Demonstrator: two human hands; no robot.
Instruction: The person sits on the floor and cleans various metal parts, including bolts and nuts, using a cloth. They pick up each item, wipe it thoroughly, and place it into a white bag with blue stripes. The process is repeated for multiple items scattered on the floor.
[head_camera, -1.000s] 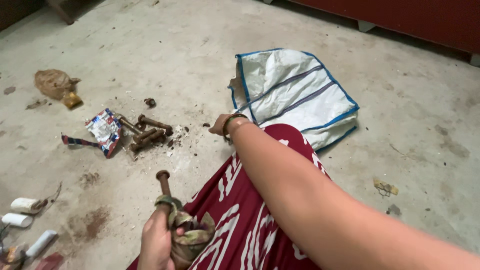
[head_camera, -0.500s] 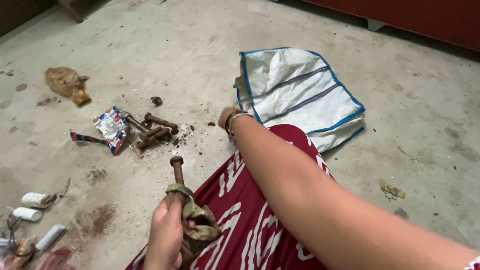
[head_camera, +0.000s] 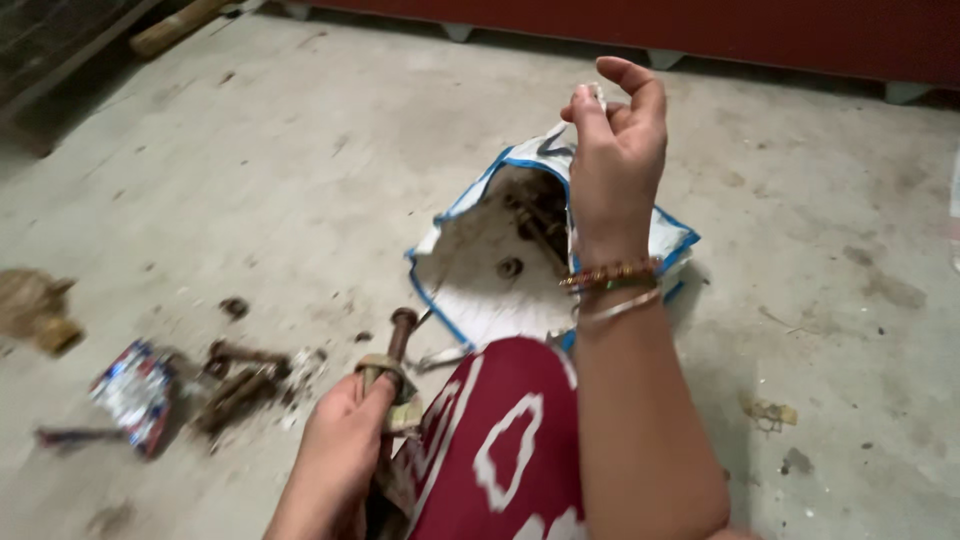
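1. Two hands are at work over a concrete floor (head_camera: 250, 180). The left hand (head_camera: 335, 455) is wrapped around a rusty bolt (head_camera: 398, 335), which stands nearly upright with its round head on top and a dirty rag (head_camera: 400, 395) bunched about its shank.
2. The right hand (head_camera: 615, 150) is raised, fingers pinched together on the top edge of a white woven bag (head_camera: 480, 300) with blue trim, lifting its mouth open.
3. Inside the bag, more rusty hardware (head_camera: 530, 225) lies dark against the white lining; the single pieces are too blurred to tell apart.
4. The bag rests on the floor just beyond a knee covered in red patterned cloth (head_camera: 500, 440).
5. The bolt looks stiff and fairly heavy for its size, its rust giving a rough, gritty surface; the rag-wrapped shank seems the surest place to hold it.
6. The bag looks light and floppy, likely to sag wherever it is not held, so its stitched rim is the natural hold.
7. To the left lie a small heap of rusty bolts (head_camera: 240, 375) and a crumpled wrapper (head_camera: 135, 390).
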